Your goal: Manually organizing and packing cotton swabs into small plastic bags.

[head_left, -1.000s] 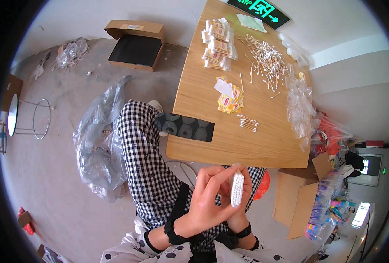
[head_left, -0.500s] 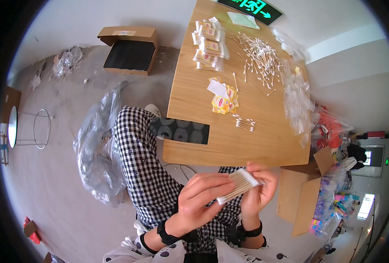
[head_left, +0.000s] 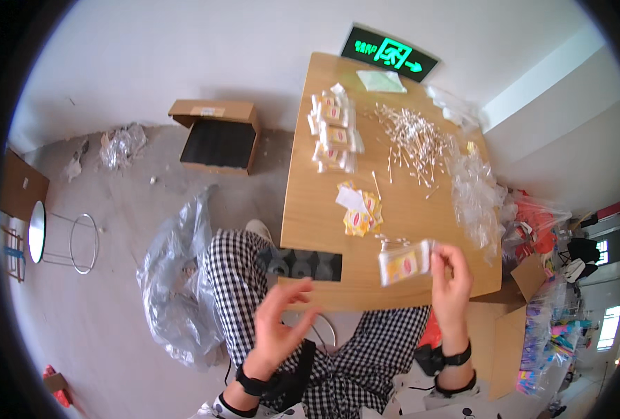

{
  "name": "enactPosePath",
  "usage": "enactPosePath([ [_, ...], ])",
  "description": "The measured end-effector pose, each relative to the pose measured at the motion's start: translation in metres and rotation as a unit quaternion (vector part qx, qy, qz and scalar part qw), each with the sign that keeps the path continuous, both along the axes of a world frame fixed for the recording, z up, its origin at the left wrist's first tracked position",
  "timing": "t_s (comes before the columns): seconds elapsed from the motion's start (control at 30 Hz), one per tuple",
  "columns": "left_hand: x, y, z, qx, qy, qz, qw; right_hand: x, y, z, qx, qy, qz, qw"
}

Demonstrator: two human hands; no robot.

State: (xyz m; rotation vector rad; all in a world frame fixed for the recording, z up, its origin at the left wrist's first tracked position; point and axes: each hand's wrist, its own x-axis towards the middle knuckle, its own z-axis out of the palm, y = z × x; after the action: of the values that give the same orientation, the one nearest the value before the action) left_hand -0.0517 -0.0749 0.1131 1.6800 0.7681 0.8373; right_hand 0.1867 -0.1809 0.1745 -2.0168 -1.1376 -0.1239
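Note:
My right hand [head_left: 452, 286] pinches the end of a clear packet of cotton swabs [head_left: 402, 265] between thumb and fingers, its yellow and white card facing up. The packet hangs over the near part of the wooden table and partly hides a few loose swabs behind it. My left hand [head_left: 279, 322] holds nothing, fingers apart and slightly blurred, at the table's near left edge. Just beyond the held packet lies a small pile of yellow printed cards [head_left: 360, 216]. Farther off, filled swab packets [head_left: 334, 133] are stacked at the left, beside a heap of loose swabs [head_left: 414, 140].
Clear plastic bags [head_left: 474, 185] run along the right side of the wooden table [head_left: 303, 209]. A dark panel [head_left: 313, 266] sits at its near left corner. Left of my legs lies a large plastic bag [head_left: 177, 293]; an open carton [head_left: 219, 143] stands beyond it.
The swab packet has gone from both hands to my right hand alone, moving forward over the table, card side now showing. My left hand has let go and moved left. The view has tilted up.

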Motion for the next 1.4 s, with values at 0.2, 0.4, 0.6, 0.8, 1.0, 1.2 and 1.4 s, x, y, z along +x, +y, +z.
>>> enactPosePath([
  [0.2, -0.026, 0.045, -0.057, 0.042, 0.119, 0.115, 0.985, 0.083, 0.098, -0.029, 0.061, 0.129, 0.058, 0.988],
  [0.4, -0.021, 0.050, -0.062, 0.073, 0.120, 0.117, 0.983, 0.122, 0.227, -0.095, 0.106, 0.179, 0.043, 0.977],
  [0.6, -0.019, 0.054, -0.070, 0.053, 0.120, 0.127, 0.983, 0.123, 0.253, -0.121, 0.018, 0.166, 0.024, 0.986],
  [0.8, -0.018, 0.049, -0.061, 0.039, 0.150, 0.113, 0.981, 0.165, 0.239, -0.113, -0.022, -0.017, 0.062, 0.998],
  [1.0, -0.013, 0.052, -0.056, 0.045, 0.095, 0.092, 0.990, 0.233, 0.290, -0.114, -0.153, -0.139, 0.067, 0.976],
  [1.2, -0.003, 0.071, -0.034, 0.060, 0.122, 0.084, 0.987, 0.257, 0.345, -0.155, -0.227, -0.125, 0.100, 0.961],
  [1.4, -0.001, 0.078, -0.039, 0.096, 0.175, 0.083, 0.976, 0.259, 0.372, -0.167, -0.230, -0.205, 0.053, 0.950],
])
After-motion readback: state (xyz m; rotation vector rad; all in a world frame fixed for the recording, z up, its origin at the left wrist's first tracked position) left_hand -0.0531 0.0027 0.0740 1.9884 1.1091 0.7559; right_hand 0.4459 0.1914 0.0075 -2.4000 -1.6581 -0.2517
